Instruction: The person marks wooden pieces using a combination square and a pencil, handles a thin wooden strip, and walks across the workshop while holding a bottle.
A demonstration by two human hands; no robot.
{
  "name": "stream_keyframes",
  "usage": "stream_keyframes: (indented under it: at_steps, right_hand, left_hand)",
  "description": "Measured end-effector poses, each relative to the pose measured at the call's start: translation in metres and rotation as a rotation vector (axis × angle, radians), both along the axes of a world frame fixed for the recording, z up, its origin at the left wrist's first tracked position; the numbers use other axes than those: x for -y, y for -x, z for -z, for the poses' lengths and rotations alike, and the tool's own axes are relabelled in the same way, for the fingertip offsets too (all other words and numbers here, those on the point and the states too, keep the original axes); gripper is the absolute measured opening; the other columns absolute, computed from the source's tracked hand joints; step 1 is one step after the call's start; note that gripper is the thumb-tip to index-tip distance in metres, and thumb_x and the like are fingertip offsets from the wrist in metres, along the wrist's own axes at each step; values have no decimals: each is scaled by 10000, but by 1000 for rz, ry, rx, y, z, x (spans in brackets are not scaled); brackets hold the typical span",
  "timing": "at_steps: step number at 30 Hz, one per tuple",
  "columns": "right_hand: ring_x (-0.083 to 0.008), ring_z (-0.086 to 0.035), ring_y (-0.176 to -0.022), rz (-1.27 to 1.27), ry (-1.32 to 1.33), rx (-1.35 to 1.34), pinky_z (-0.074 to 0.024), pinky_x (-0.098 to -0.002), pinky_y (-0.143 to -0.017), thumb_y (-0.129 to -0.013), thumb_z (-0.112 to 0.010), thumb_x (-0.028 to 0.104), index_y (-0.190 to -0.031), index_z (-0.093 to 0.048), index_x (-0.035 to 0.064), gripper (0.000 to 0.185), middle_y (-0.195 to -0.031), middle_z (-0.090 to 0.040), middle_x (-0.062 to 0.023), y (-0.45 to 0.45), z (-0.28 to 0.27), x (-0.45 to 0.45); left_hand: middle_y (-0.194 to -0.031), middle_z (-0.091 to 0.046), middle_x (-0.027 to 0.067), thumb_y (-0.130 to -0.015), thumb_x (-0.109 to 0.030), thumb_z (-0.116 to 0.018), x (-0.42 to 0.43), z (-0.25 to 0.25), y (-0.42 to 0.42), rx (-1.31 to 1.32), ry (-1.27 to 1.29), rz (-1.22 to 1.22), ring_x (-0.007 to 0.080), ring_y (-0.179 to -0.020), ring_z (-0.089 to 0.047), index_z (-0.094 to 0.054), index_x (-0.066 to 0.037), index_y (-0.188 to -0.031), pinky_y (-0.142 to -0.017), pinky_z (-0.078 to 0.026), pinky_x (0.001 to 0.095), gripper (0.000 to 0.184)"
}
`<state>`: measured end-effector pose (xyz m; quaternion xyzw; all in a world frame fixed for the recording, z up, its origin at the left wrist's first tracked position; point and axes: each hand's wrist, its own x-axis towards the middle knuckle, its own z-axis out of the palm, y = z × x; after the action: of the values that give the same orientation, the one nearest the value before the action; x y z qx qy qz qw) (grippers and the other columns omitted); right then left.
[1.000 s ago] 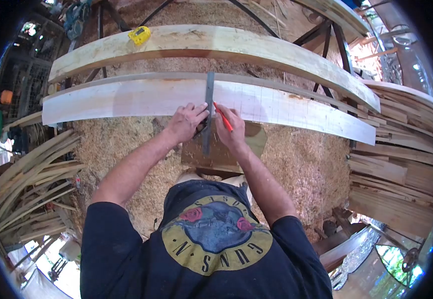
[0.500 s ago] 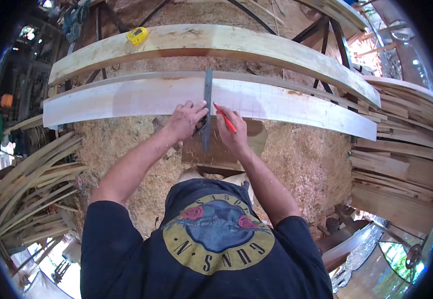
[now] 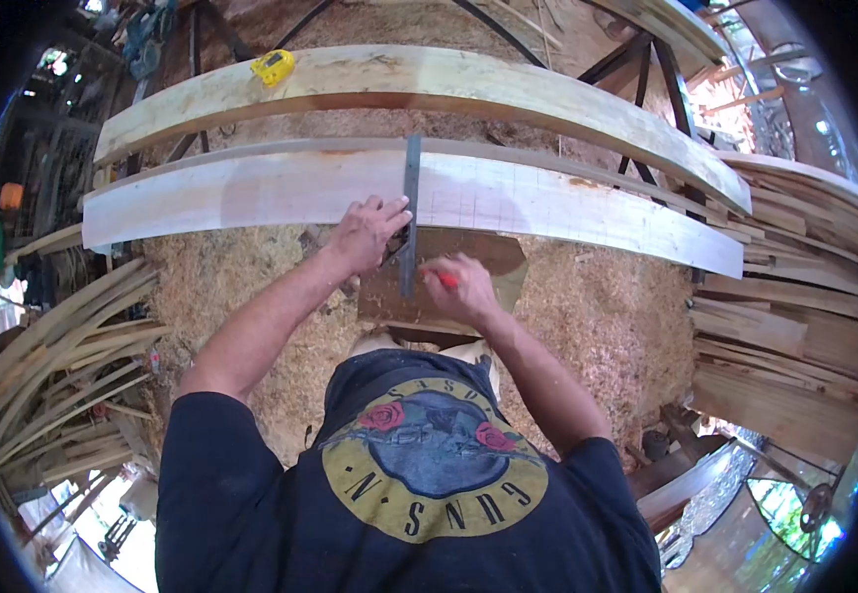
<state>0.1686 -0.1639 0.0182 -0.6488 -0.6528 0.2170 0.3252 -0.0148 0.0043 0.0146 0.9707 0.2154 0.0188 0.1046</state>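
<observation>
A metal square (image 3: pixel 413 178) lies across a long pale board (image 3: pixel 290 193), its blade reaching past the board's near edge. My left hand (image 3: pixel 367 235) presses on the square's dark stock and the board, fingers close together against the blade. My right hand (image 3: pixel 463 289) is closed around a red pencil (image 3: pixel 447 280), just right of the blade's lower end and off the board. Several thin pencil lines cross the board to the right of the square.
Beyond the board lies a thick plank (image 3: pixel 379 74) with a yellow tape measure (image 3: pixel 273 67) on it. Stacked boards (image 3: pixel 775 326) stand at right, curved strips (image 3: pixel 63 366) at left. Wood shavings (image 3: pixel 587 326) cover the ground round a brown panel (image 3: pixel 498 255).
My right hand has drawn back from the board toward my body with the red pencil. My left hand and the square have stayed nearly in place.
</observation>
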Motion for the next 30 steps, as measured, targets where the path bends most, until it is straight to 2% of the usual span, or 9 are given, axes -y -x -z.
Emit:
stream_keyframes:
  at_steps: [1,4,8,11,14,17,20,26,30]
  right_hand:
    - [-338,-678,-842,-27,122,15,-546,-437,-768,-895,-663,128,-1097,-717,117,209,-922,-731,-157,3,1,14]
    - [-342,-678,-827,152,145,-215,-550,-439,-758,-892,-675,161,-1071,-731,128,191,-874,-721,-166,8,1,35]
    - [-337,-686,-800,257,226,-236,-558,-423,-738,-903,-680,190,-1088,-729,125,203,-885,-718,-165,10,25,57]
    - [-324,-708,-824,292,246,-309,-566,-407,-753,-911,-676,202,-1088,-731,120,203,-905,-724,-165,12,31,69]
    - [-310,-725,-860,337,299,-321,-569,-390,-772,-915,-675,208,-1096,-730,118,209,-926,-733,-167,8,35,81]
    - [-293,-734,-878,373,340,-322,-570,-375,-783,-922,-672,212,-1101,-728,110,213,-948,-742,-166,3,37,87]
    - [-281,-738,-875,376,334,-334,-571,-369,-785,-928,-668,211,-1105,-726,96,218,-954,-746,-160,3,34,86]
    - [-279,-739,-867,347,319,-335,-572,-367,-773,-933,-662,201,-1116,-719,75,229,-946,-747,-158,9,21,77]
    - [-278,-740,-850,339,325,-363,-573,-367,-756,-933,-660,198,-1120,-714,72,232,-930,-747,-155,12,22,76]
  left_hand:
    - [-1477,-523,55,-713,-22,-682,0,2,1,10,0,3,258,-1138,-573,-616,-123,-1325,-929,-515,404,623]
    - [-1453,-537,60,-709,-13,-679,0,-1,1,34,8,-2,268,-1140,-572,-624,-113,-1294,-924,-513,409,596]
    - [-1371,-573,81,-688,-21,-702,1,0,6,91,-4,11,292,-1141,-570,-633,-91,-1220,-931,-510,427,540]
    - [-1222,-617,104,-690,-52,-722,1,-1,15,165,56,-1,310,-1095,-588,-629,-74,-1142,-882,-514,424,462]
    - [-1151,-616,105,-673,-67,-752,-2,3,31,241,13,-21,316,-1069,-591,-624,-66,-1134,-879,-511,420,478]
    - [-1152,-617,101,-681,-87,-766,-2,-6,45,222,-31,-49,313,-1050,-593,-622,-64,-1121,-879,-508,420,464]
    - [-1212,-625,120,-674,-53,-758,-5,-13,52,122,46,-69,313,-1092,-584,-618,-35,-1190,-962,-495,424,535]
    - [-1181,-622,111,-669,-51,-758,-8,-4,54,131,39,-57,313,-1077,-585,-621,-43,-1182,-948,-501,412,531]
    - [-1103,-620,90,-686,-115,-769,-7,-6,52,187,-32,-34,296,-1008,-593,-617,-74,-1105,-863,-509,415,447]
